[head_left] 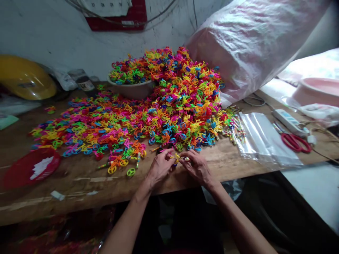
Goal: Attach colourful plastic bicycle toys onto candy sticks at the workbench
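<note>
At the table's front edge, my left hand (160, 165) and my right hand (198, 167) face each other with fingers pinched. Between the fingertips is a small yellow plastic piece (177, 158), apparently part of a toy bicycle; the fingers partly hide it. Just beyond my hands spreads a large heap of small bright plastic toy bicycles (174, 102). A green wheel-shaped piece (131, 172) and an orange one (112, 169) lie left of my left hand, near a thin striped stick (138, 160).
A bowl (132, 91) full of pieces stands within the heap. Clear plastic bags (265, 137), red-handled scissors (295, 143) and a power strip (288, 121) lie to the right. At left are a red basket (16, 171) and a yellow helmet (25, 77). A big stuffed sack (246, 46) leans behind.
</note>
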`<state>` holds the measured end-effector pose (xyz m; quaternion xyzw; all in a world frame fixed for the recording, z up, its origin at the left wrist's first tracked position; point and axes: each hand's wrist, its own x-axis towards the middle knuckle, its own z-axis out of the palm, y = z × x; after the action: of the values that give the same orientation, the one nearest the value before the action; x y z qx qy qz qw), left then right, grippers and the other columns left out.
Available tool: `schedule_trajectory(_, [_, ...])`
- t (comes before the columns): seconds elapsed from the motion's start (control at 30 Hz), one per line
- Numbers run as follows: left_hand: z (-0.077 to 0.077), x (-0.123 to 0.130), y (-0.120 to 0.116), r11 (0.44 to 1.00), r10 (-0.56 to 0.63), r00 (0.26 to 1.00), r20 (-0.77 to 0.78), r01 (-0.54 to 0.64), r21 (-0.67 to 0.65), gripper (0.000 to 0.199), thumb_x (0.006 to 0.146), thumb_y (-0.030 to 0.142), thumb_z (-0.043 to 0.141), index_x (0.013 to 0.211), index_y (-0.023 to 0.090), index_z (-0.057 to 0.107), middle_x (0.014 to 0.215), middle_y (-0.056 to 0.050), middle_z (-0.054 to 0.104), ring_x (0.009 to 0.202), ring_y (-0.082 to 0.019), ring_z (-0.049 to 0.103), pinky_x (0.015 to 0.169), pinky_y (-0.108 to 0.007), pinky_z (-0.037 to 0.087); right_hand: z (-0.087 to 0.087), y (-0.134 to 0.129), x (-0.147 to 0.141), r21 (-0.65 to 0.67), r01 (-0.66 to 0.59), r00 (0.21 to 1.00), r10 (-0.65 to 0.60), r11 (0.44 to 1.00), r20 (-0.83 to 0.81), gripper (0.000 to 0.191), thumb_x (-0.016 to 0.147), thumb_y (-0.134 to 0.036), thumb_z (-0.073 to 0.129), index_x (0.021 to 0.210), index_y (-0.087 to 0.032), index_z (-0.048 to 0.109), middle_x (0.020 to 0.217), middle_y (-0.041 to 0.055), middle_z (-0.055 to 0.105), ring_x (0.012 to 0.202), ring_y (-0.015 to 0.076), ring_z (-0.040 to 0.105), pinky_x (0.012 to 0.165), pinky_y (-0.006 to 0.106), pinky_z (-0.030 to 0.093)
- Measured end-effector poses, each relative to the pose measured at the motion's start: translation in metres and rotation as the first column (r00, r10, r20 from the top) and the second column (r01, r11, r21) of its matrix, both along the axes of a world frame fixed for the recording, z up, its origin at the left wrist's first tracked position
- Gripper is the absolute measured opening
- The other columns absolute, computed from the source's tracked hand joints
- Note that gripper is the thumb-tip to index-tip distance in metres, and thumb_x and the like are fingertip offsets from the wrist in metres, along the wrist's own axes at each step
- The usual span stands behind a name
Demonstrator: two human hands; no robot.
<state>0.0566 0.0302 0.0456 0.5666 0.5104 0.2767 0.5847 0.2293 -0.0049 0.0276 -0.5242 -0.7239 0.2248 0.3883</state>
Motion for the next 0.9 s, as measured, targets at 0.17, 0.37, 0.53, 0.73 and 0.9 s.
schedule_trajectory(0.17, [0.000,-0.005,0.005,0.995,-0.059,0.992,0.107,0.068,-0.078,0.026,0.073,0.034,0.066,0.084,0.010,0.064,0.056,0.001,0.052,0.043,-0.006,0.045,0.039,-0.014,0.033,0.009,0.016,-0.006,0.022,-0.072,0.997,0.072,0.997,-0.039,0.017,0.087,-0.025,0.054,0.101,-0.021,0.063,0.088,0.0039,0.056,0.075,0.0149,0.053,0.066,0.025,0.041])
schedule_trajectory(0.37, [-0.009,-0.001,-0.004,0.970,0.161,0.922,0.351,-0.083,-0.227,0.042,0.074,0.043,0.062,0.101,0.012,0.052,0.080,-0.003,0.059,0.047,-0.005,0.045,0.035,-0.014,0.031,0.012,0.012,-0.021,-0.184,0.171,0.936,-0.218,0.968,-0.278,0.035,0.092,-0.038,0.041,0.108,-0.013,0.059,0.095,0.0076,0.060,0.084,0.0183,0.055,0.079,0.029,0.043])
schedule_trajectory(0.53, [-0.005,-0.008,-0.018,0.917,0.324,0.810,0.489,-0.142,-0.373,0.033,0.077,0.033,0.064,0.097,0.011,0.048,0.086,-0.006,0.061,0.047,-0.006,0.048,0.036,-0.014,0.034,0.011,-0.009,-0.021,-0.308,-0.020,0.920,-0.103,0.951,-0.378,0.038,0.090,-0.041,0.045,0.110,-0.014,0.062,0.090,0.0066,0.061,0.081,0.0174,0.055,0.074,0.028,0.044])
schedule_trajectory(0.73, [0.004,-0.011,-0.025,0.903,0.270,0.789,0.552,-0.009,-0.429,0.032,0.080,0.028,0.063,0.104,0.010,0.053,0.084,-0.006,0.060,0.057,-0.012,0.058,0.043,-0.016,0.043,0.015,-0.009,-0.025,-0.409,-0.172,0.736,-0.159,0.896,-0.658,0.032,0.077,-0.041,0.067,0.093,-0.014,0.064,0.082,0.0042,0.061,0.059,0.0085,0.046,0.051,0.019,0.035])
schedule_trajectory(0.9, [0.009,-0.011,-0.030,0.904,0.224,0.861,0.457,-0.008,-0.428,0.032,0.078,0.031,0.064,0.099,0.008,0.057,0.077,-0.008,0.061,0.054,-0.012,0.059,0.043,-0.016,0.044,0.014,-0.012,-0.024,-0.333,-0.168,0.739,-0.105,0.928,-0.665,0.028,0.082,-0.039,0.062,0.094,-0.014,0.063,0.080,0.0034,0.057,0.059,0.0078,0.042,0.050,0.019,0.032])
